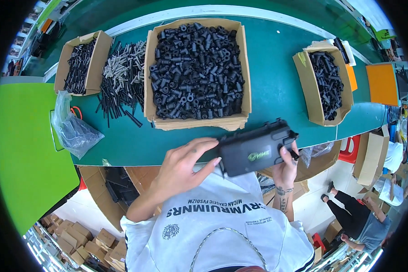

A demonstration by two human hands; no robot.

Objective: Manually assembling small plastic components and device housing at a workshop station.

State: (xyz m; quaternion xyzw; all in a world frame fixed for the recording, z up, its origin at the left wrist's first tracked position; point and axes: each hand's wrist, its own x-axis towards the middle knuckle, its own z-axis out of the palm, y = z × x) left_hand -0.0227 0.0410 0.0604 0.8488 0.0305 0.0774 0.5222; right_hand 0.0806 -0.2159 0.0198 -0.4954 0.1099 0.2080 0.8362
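Note:
A black plastic case point(242, 156) with latches and a green printed mark is held in front of my chest, over the table's near edge. My right hand point(285, 168) grips its right end, thumb on the face beside a small black part and fingers behind. At its left end is my left hand point(183, 165), fingers and thumb bent around the corner and touching the edge. Just beyond the case stands a large cardboard box point(199, 123) filled with black plastic fittings point(197, 68).
Loose black and silver pins point(124, 63) lie left of the large box, beside a smaller carton point(97, 63) of them. A clear plastic bag point(75, 127) rests near orange-handled scissors point(77, 111). Another carton point(303, 81) holds black parts at right. A person point(362, 222) stands behind, right.

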